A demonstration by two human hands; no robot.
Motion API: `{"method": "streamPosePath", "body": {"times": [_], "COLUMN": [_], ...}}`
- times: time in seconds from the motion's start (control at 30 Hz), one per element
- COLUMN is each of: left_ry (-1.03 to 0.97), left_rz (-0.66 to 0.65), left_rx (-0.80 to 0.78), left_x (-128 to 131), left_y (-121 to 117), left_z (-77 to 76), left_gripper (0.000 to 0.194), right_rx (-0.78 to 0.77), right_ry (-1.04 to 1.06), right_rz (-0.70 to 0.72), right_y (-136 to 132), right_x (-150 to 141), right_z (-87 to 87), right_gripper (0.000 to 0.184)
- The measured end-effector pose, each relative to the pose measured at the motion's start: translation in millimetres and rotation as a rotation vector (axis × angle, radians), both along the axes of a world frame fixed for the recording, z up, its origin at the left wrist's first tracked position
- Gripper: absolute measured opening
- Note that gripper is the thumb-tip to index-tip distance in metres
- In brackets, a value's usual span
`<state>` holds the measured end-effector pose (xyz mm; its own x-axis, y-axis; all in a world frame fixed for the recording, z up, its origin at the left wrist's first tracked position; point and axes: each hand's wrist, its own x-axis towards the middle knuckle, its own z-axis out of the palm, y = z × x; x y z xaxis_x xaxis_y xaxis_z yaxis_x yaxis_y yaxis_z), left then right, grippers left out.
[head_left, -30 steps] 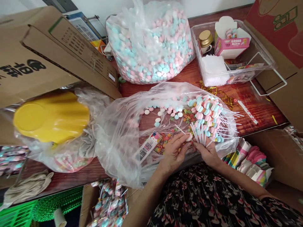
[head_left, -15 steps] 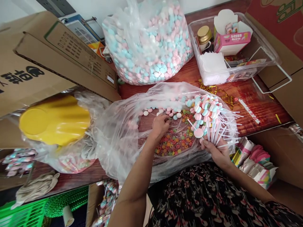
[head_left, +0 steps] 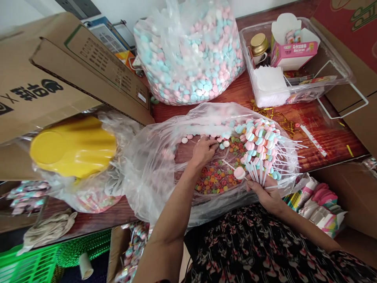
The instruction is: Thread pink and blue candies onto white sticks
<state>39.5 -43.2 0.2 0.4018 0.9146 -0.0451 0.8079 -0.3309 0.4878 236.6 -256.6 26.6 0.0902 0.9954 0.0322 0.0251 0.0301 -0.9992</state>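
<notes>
My left hand (head_left: 204, 151) reaches into an open clear plastic bag (head_left: 153, 177), with its fingers curled over scattered pink and white round candies (head_left: 203, 138). I cannot tell whether it holds one. My right hand (head_left: 263, 192) grips a fan-shaped bundle of white sticks (head_left: 282, 165) threaded with pastel pink and blue candies (head_left: 259, 143). One stick with a single pink candy (head_left: 239, 173) slants out of the bundle, just above my right thumb. Colourful ring-shaped cereal candies (head_left: 216, 179) lie in the bag between my hands.
A large bag of pastel candies (head_left: 188, 59) stands at the back. A clear tray (head_left: 294, 67) at the right holds a gold-lidded jar, napkins and a pink Macaron box. Cardboard flaps (head_left: 88, 74) and a yellow plastic container (head_left: 73, 147) sit at the left.
Over the last second my left hand has left the sticks and moved up and away into the loose candies. The bundle stays in my right hand, and the view has shifted slightly.
</notes>
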Motion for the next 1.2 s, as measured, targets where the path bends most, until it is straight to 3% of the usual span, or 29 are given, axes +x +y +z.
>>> {"method": "streamPosePath", "body": {"times": [0.13,0.33,0.5,0.63,0.73,0.8,0.87,1.0,1.07,1.2], "left_ry": [0.016,0.069,0.191,0.142,-0.015,-0.22,-0.516,-1.035,-1.157,-1.255], "left_rz": [-0.015,-0.108,-0.136,-0.202,-0.238,-0.165,0.012,0.361,0.422,0.429], "left_rx": [0.025,0.186,0.175,0.229,0.233,0.185,0.08,-0.175,-0.204,-0.117], "left_x": [-1,0,5,4,0,-5,-10,-22,-26,-32], "left_y": [-5,-16,-16,-15,-23,-34,-50,-86,-100,-119], "left_z": [-0.4,0.2,4.3,6.5,7.9,10.6,16.2,33.3,39.9,41.1], "left_gripper": [0.025,0.024,0.028,0.017,0.009,0.007,0.004,0.023,0.026,0.022], "right_rx": [0.009,0.029,0.054,0.055,0.074,0.081,0.089,0.13,0.143,0.134], "right_ry": [-0.016,-0.039,-0.055,-0.061,-0.079,-0.102,-0.135,-0.23,-0.276,-0.329], "right_rz": [0.024,0.015,0.034,0.047,0.039,0.04,0.041,0.074,0.113,0.179], "right_y": [-1,-1,0,0,1,2,3,8,11,14], "right_x": [2,4,2,0,0,1,1,-1,-6,-15], "right_z": [1.6,1.0,1.1,0.8,0.3,0.4,1.2,5.2,7.3,7.9], "right_gripper": [0.017,0.014,0.014,0.016,0.016,0.016,0.015,0.015,0.015,0.017]}}
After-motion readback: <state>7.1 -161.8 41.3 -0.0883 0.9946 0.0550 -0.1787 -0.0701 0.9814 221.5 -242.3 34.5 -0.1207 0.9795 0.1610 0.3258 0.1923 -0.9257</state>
